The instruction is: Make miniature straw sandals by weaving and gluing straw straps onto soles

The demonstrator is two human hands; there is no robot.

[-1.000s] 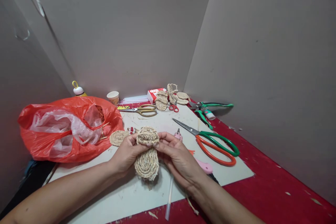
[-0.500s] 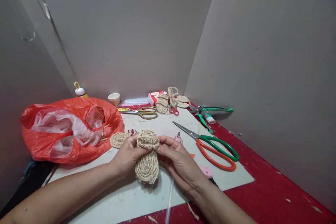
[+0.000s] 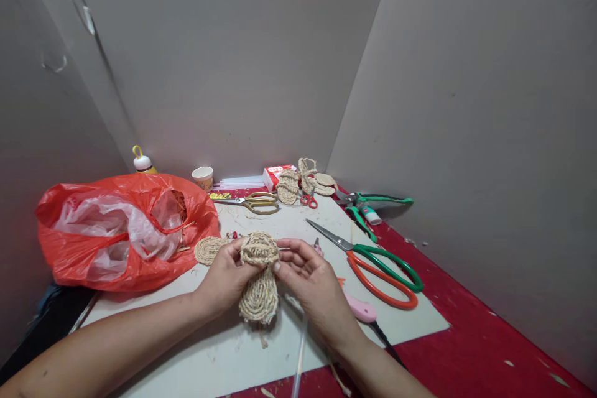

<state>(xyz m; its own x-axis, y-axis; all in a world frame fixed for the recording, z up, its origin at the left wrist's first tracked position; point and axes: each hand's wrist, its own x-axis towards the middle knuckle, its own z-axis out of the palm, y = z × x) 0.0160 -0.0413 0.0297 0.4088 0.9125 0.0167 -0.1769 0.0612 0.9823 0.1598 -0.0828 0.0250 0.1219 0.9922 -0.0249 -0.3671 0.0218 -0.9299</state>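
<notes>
A small woven straw slipper [image 3: 259, 298], made of coiled braided cord with a band across its upper part, is held up over the white board [image 3: 224, 360]. My left hand [image 3: 227, 273] grips its left edge by the band, thumb in front. On the other side, my right hand [image 3: 305, 277] pinches the band's right end between thumb and fingers. Left of the slipper lies a flat oval straw sole [image 3: 208, 250], partly behind my left hand. A pink glue gun [image 3: 360, 309] with a black cord lies behind my right wrist, partly hidden.
A red plastic bag [image 3: 140, 261] fills the left side. Large scissors [image 3: 373, 261] with green and orange handles lie on the right. Farther back are gold-handled scissors [image 3: 261, 202], a paper cup [image 3: 202, 178], finished straw slippers [image 3: 288, 186] and green-handled pruners [image 3: 359, 199].
Both hands and the slipper have shifted slightly left. My right hand has turned a little, with its fingers lifting, and more of the pink glue gun and its cord now shows.
</notes>
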